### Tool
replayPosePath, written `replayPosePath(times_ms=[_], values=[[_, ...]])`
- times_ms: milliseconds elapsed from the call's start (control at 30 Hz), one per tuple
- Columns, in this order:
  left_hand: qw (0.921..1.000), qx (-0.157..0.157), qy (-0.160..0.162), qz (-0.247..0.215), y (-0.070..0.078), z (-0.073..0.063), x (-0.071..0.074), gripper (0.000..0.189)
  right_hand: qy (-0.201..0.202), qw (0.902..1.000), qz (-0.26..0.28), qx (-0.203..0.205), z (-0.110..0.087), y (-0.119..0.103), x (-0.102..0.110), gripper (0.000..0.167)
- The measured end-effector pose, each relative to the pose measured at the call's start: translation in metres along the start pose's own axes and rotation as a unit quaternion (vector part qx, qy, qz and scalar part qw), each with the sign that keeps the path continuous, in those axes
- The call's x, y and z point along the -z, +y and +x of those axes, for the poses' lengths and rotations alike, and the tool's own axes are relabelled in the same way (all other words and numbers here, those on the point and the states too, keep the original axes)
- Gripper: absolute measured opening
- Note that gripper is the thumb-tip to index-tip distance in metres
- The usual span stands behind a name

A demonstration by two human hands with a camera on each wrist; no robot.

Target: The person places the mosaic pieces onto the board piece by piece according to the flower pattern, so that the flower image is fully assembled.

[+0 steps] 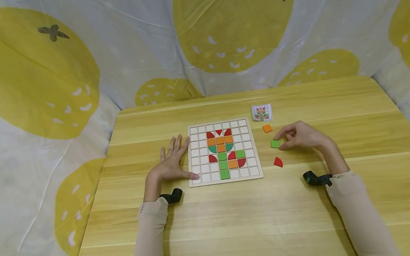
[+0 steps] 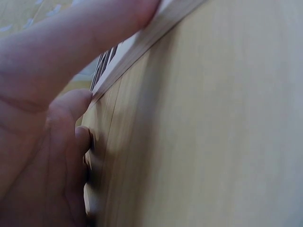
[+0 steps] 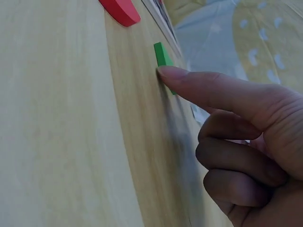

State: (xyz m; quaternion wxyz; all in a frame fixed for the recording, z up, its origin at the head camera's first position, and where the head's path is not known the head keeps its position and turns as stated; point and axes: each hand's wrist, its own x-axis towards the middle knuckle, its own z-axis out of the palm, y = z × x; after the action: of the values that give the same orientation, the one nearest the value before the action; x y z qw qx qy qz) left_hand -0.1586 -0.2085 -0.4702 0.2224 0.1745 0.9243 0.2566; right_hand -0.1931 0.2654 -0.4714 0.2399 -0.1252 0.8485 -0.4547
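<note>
My right hand pinches a green square tile at the table, right of the board. In the right wrist view the thumb touches that tile's edge, while the other fingers curl below it. A white grid board lies flat, with red, orange and green tiles forming a flower-like pattern in its cells. With fingers spread, my left hand rests at the board's left side, its thumb over the lower left corner. The left wrist view shows this hand against the board's wooden edge.
Beyond the green tile lies an orange square tile; nearer me is a red quarter-round tile. A small printed pattern card sits behind them. Lemon-print cloth hangs behind the wooden table.
</note>
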Motion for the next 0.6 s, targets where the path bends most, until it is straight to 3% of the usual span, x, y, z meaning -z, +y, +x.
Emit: replayPosePath(times_ms=[267,600], values=[[1.0,-0.004,0.001,0.001,0.002,0.0,0.001,0.136,0.04,0.9991,0.007,0.006,0.003,-0.003,-0.005,0.037],[1.0,0.0,0.001,0.0,0.002,0.0,0.0,0.136,0.046,0.9989,-0.002,0.011,0.009,-0.012,-0.012,0.034]])
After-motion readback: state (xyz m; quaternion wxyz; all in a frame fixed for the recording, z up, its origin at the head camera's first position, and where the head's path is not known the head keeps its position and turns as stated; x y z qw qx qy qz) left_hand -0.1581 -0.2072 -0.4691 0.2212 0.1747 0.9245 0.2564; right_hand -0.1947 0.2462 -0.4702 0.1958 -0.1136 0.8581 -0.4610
